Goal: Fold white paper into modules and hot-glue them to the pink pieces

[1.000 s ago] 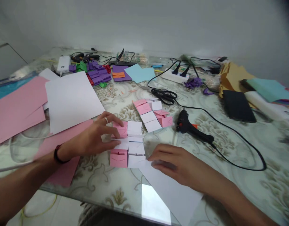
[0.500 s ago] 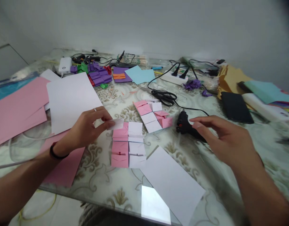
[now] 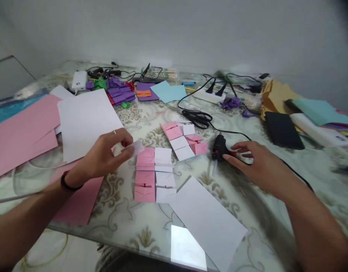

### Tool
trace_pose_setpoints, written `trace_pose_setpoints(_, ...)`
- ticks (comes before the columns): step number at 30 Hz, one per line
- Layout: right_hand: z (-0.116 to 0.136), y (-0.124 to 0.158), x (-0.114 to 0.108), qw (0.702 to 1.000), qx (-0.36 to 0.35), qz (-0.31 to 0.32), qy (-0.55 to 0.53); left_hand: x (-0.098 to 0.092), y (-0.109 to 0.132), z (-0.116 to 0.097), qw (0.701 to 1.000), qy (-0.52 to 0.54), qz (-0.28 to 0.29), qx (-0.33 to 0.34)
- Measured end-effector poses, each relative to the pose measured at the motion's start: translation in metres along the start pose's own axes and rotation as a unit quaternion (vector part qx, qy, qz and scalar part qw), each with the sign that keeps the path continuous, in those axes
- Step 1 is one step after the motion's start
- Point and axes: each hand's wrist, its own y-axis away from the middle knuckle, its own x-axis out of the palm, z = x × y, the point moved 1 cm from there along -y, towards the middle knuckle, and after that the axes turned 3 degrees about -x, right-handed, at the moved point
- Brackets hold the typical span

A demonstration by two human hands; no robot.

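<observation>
My left hand [image 3: 110, 153] pinches a small piece of white paper [image 3: 137, 146] between thumb and fingers. Just beneath it lies a folded paper piece [image 3: 145, 179] with pink and white squares. Farther back is a second pink and white folded piece [image 3: 181, 141]. On the right, a black glue gun [image 3: 219, 147] lies on the table with its nozzle pointing away from me. My right hand [image 3: 256, 162] is at its handle, thumb and fingers apart on either side. Whether the thumb touches the glue gun I cannot tell.
Black-handled scissors [image 3: 198, 118] lie behind the folded pieces. A cord runs from the white power strip [image 3: 209, 94] toward the glue gun. White sheets [image 3: 206, 219] and pink sheets [image 3: 23, 132] lie about. Purple folded papers [image 3: 120, 92] sit at the back; a black phone-like object [image 3: 283, 130] is right.
My right hand has lowered and moved in closer around the glue gun's handle. My left hand has shifted slightly left with the white paper, which is now tilted differently.
</observation>
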Motion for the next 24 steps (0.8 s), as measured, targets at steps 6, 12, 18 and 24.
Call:
trace_pose_setpoints(6, -0.017, -0.003, -0.003, 0.998, 0.036, 0.045, -0.016, -0.004, -0.004, 0.013, 0.995, -0.082, -0.038, -0.053)
trace_pose_setpoints(12, -0.016, -0.004, -0.003, 0.999, -0.009, 0.043, 0.017, 0.004, -0.008, 0.031, 0.988, -0.153, 0.033, -0.016)
trace_pose_setpoints(18, -0.010, -0.004, -0.006, 0.996, -0.048, 0.043, 0.054, 0.011, -0.010, 0.039, 0.985, -0.157, 0.061, -0.020)
trace_pose_setpoints(24, -0.009, -0.003, -0.006, 0.996, -0.012, 0.061, 0.056, 0.016, -0.011, 0.039, 0.987, -0.154, 0.052, -0.006)
